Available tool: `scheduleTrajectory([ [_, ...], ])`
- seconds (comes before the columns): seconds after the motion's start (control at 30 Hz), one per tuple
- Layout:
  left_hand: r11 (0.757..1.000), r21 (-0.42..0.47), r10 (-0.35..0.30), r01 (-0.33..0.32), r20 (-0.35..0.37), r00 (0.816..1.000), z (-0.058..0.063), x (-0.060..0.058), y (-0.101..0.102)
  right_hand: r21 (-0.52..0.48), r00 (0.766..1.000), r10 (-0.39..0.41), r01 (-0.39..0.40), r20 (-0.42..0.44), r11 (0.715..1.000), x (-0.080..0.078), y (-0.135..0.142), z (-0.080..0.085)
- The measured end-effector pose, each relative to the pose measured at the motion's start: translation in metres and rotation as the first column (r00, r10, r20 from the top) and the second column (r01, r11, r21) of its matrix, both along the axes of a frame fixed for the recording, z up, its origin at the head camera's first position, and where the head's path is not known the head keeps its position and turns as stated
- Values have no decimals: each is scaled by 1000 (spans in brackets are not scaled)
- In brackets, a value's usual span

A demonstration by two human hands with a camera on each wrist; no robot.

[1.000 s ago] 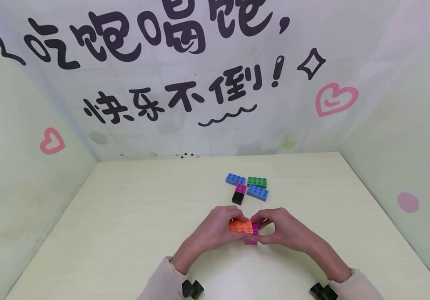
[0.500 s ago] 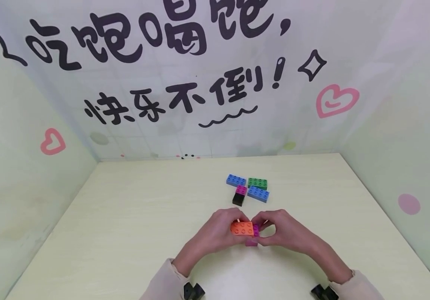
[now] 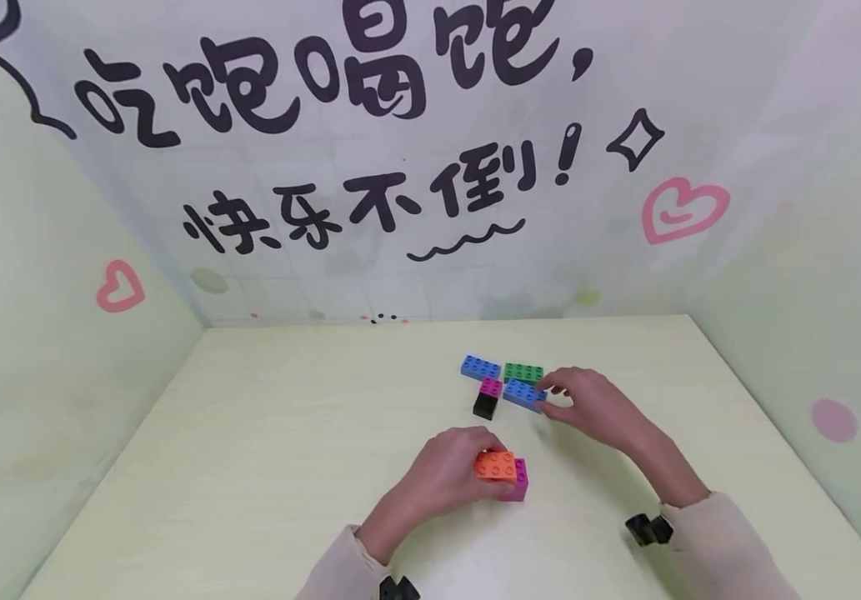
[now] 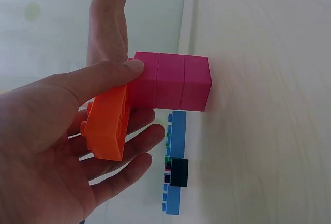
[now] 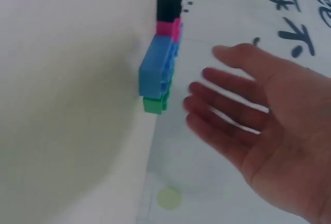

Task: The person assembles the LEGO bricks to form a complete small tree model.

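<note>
Three pale walls (image 3: 310,275) enclose the scene, the back one bearing dark lettering (image 3: 385,208) and a pink heart (image 3: 676,218). Between them spreads a light, faintly grained table (image 3: 287,433). Two beige sleeves (image 3: 726,542) reach in from the near edge.

The left hand (image 3: 448,471) is partly closed, gripping an orange brick (image 4: 106,123), with its thumb tip against a magenta stack (image 4: 170,81). The right hand (image 3: 588,408) holds nothing; its fingers are spread and gently bent, just beside the nearer blue brick (image 3: 523,394).

The magenta stack stands upright on the near part of the table, the orange brick at its top, on the left side. Farther back lie the nearer blue brick, a second blue brick (image 3: 479,367) and a green brick (image 3: 523,372) behind the nearer one. Smallest are a magenta block (image 3: 491,387), between the two blue bricks, and a black block (image 3: 485,406) right in front of it.
</note>
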State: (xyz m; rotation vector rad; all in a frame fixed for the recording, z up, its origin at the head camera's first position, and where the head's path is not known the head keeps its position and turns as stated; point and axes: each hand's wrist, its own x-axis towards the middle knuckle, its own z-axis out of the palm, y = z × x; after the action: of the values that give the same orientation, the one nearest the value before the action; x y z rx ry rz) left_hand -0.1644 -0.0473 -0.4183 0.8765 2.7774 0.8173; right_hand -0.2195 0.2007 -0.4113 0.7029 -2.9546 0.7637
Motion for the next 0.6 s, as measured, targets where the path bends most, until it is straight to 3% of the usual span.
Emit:
scheduleTrajectory([
  [0.13,1000,-26,7,-6,7,1000,-1,1,0,129,999,-37,32,35,991,-19,-6,-6],
  [0.27,999,-41,-9,8,-14,1000,-2,1,2,149,997,-60,52,55,988,-27,-8,-15],
  [0.43,999,-44,-24,22,-37,999,-1,0,1,118,994,-83,74,70,990,-27,-8,-20],
  [0.6,999,-42,-6,6,-8,1000,0,-1,-2,135,991,-92,79,97,988,-22,-9,-21],
])
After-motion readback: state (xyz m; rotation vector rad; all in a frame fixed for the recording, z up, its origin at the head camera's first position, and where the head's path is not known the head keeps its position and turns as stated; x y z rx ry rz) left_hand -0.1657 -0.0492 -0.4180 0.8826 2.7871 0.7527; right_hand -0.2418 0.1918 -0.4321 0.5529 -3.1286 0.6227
